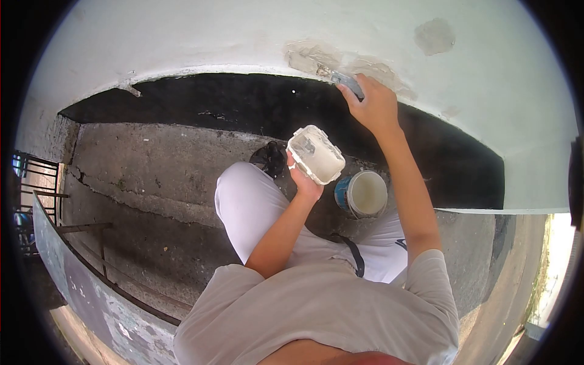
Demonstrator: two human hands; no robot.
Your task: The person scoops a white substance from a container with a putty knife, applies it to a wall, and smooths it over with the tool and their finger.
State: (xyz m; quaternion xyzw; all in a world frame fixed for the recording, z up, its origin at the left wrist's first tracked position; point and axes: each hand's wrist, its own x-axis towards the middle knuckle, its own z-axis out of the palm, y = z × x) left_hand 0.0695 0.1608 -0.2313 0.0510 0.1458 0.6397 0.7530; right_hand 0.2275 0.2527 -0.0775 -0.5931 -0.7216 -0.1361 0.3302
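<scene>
My left hand point(305, 182) is closed round the near-left side of a white plastic tub point(319, 159), which is tilted and smeared with pale paste inside. Up at the wall, my right hand point(375, 104) grips the grey handle of a putty knife point(348, 84). The knife's blade end meets a rough, beige plaster patch point(311, 57) on the pale wall point(225, 39), just above the black band point(243, 100). To the right, a second part of the patching point(376, 69) lies behind and beside my right hand.
A bucket point(368, 193) with pale contents stands on the concrete floor near my knees. Beside my left knee lies a black bag point(269, 159). A low wall with a metal rail point(103, 277) runs along the left. Another grey patch point(434, 36) marks the upper wall.
</scene>
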